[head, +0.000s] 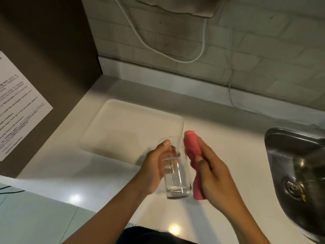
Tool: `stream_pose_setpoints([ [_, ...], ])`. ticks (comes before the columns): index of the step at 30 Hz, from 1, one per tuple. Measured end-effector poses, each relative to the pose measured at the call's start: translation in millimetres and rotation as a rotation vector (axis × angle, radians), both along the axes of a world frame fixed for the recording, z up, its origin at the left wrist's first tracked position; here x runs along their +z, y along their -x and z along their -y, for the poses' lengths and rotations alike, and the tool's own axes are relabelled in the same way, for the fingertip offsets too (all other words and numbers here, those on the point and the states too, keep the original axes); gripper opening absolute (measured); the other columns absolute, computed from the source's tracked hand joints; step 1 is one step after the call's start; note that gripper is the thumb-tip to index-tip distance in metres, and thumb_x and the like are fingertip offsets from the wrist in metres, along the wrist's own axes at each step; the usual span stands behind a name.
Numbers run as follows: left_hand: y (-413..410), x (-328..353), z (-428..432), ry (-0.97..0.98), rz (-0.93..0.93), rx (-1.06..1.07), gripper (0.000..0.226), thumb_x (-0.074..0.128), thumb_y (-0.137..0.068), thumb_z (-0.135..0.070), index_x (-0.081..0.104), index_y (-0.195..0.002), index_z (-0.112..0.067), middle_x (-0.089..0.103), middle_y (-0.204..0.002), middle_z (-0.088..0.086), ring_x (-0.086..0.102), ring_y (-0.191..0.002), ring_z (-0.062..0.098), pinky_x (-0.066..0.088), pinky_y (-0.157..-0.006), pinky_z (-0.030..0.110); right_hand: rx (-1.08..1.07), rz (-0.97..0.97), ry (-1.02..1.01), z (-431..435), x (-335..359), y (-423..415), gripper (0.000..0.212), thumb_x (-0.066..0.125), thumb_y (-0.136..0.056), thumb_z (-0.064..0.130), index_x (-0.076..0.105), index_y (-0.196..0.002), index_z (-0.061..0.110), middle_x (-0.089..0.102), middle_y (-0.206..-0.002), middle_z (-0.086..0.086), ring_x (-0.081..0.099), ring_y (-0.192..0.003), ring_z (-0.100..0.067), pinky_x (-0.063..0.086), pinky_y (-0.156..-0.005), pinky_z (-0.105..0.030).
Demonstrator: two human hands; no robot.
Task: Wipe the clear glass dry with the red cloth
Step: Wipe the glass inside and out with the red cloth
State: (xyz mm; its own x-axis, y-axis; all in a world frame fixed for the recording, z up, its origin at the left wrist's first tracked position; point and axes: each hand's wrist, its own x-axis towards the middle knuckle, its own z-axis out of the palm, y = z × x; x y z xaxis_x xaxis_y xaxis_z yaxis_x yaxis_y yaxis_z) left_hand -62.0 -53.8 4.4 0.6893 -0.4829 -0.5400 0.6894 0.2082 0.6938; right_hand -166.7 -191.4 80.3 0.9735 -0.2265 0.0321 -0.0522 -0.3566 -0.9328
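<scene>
A tall clear glass is held above the white counter, mouth pointing away from me and slightly tilted. My left hand grips it from the left, thumb near the rim and fingers showing through the glass. My right hand holds a bunched red cloth pressed against the right outer side of the glass. The cloth runs from near the rim down to the glass's base.
A white tray lies on the counter just beyond the hands. A steel sink with a drain is at the right. A brown panel with a printed sheet stands at the left. White cables hang along the tiled wall behind.
</scene>
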Motion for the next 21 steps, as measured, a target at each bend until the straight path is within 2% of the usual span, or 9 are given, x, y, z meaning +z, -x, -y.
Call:
stream_pose_setpoints([
  [3, 7.5, 2.4, 3.8, 0.071, -0.003, 0.015, 0.047, 0.053, -0.101, -0.051, 0.077, -0.126, -0.020, 0.071, -0.135, 0.021, 0.061, -0.114, 0.032, 0.047, -0.102, 0.050, 0.035, -0.003, 0.296, -19.5, -3.4, -8.0, 0.043, 0.042, -0.106, 0.027, 0.044, -0.140, 0.053, 0.034, -0.150, 0.033, 0.033, -0.133, 0.016, 0.024, -0.106, -0.003],
  [5, 9.4, 4.2, 4.1, 0.109, -0.005, 0.044, 0.044, 0.051, -0.104, -0.049, 0.078, -0.127, -0.025, 0.068, -0.140, 0.019, 0.060, -0.117, 0.030, 0.046, -0.103, 0.049, -0.051, -0.009, 0.222, -28.7, -7.2, -14.8, 0.037, 0.043, -0.103, 0.039, 0.051, -0.139, 0.043, 0.038, -0.148, 0.028, 0.036, -0.128, 0.019, 0.029, -0.103, -0.002],
  [8, 9.8, 8.2, 6.3, 0.128, -0.038, 0.117, 0.039, 0.055, -0.102, -0.049, 0.083, -0.116, -0.026, 0.068, -0.137, 0.024, 0.060, -0.116, 0.033, 0.047, -0.102, 0.051, -0.179, 0.006, 0.116, -34.8, -12.4, -30.2, 0.041, 0.048, -0.101, 0.037, 0.050, -0.142, 0.033, 0.045, -0.145, 0.020, 0.040, -0.116, 0.027, 0.037, -0.091, 0.001],
  [11, 1.7, 10.8, 6.9, 0.103, -0.040, 0.167, 0.040, 0.053, -0.102, -0.050, 0.084, -0.112, -0.026, 0.075, -0.127, 0.022, 0.062, -0.119, 0.038, 0.046, -0.112, 0.059, -0.149, -0.035, 0.158, -39.2, -15.7, -36.0, 0.053, 0.047, -0.101, 0.040, 0.033, -0.152, 0.035, 0.030, -0.153, 0.023, 0.026, -0.112, 0.039, 0.026, -0.086, 0.010],
  [13, -7.5, 12.3, 4.0, 0.121, -0.045, 0.189, 0.047, 0.053, -0.103, -0.051, 0.079, -0.123, -0.017, 0.074, -0.130, 0.023, 0.063, -0.121, 0.039, 0.046, -0.112, 0.057, -0.088, -0.052, 0.253, -39.5, -22.2, -29.2, 0.054, 0.043, -0.102, 0.044, 0.025, -0.153, 0.041, 0.022, -0.158, 0.025, 0.019, -0.123, 0.034, 0.019, -0.097, 0.007],
  [15, -12.7, 13.5, 2.0, 0.117, -0.053, 0.190, 0.059, 0.059, -0.098, -0.055, 0.073, -0.130, -0.007, 0.073, -0.126, 0.027, 0.064, -0.115, 0.037, 0.052, -0.102, 0.051, -0.074, -0.072, 0.291, -37.6, -26.3, -22.1, 0.053, 0.040, -0.102, 0.046, 0.023, -0.153, 0.043, 0.022, -0.159, 0.025, 0.020, -0.132, 0.023, 0.017, -0.102, 0.004],
  [17, -9.0, 15.0, 5.1, 0.084, -0.048, 0.153, 0.069, 0.065, -0.087, -0.059, 0.071, -0.126, -0.003, 0.073, -0.112, 0.022, 0.062, -0.108, 0.035, 0.049, -0.092, 0.047, -0.109, -0.097, 0.265, -31.8, -24.4, -26.7, 0.051, 0.039, -0.102, 0.046, 0.029, -0.152, 0.041, 0.030, -0.154, 0.025, 0.030, -0.133, 0.013, 0.019, -0.098, 0.006],
  [19, -2.0, 14.6, 9.9, 0.066, -0.052, 0.121, 0.078, 0.064, -0.086, -0.062, 0.067, -0.132, 0.001, 0.070, -0.114, 0.020, 0.060, -0.110, 0.035, 0.045, -0.096, 0.048, -0.172, -0.102, 0.222, -24.9, -21.4, -41.9, 0.044, 0.038, -0.103, 0.044, 0.035, -0.147, 0.043, 0.039, -0.142, 0.027, 0.041, -0.126, 0.007, 0.024, -0.088, 0.010],
  [21, 0.8, 13.7, 11.3, 0.063, -0.064, 0.146, 0.074, 0.064, -0.091, -0.061, 0.067, -0.136, -0.002, 0.071, -0.117, 0.020, 0.062, -0.110, 0.033, 0.047, -0.097, 0.047, -0.176, -0.091, 0.258, -25.3, -16.8, -52.9, 0.044, 0.036, -0.104, 0.042, 0.034, -0.148, 0.041, 0.038, -0.144, 0.026, 0.040, -0.127, 0.006, 0.022, -0.087, 0.011],
])
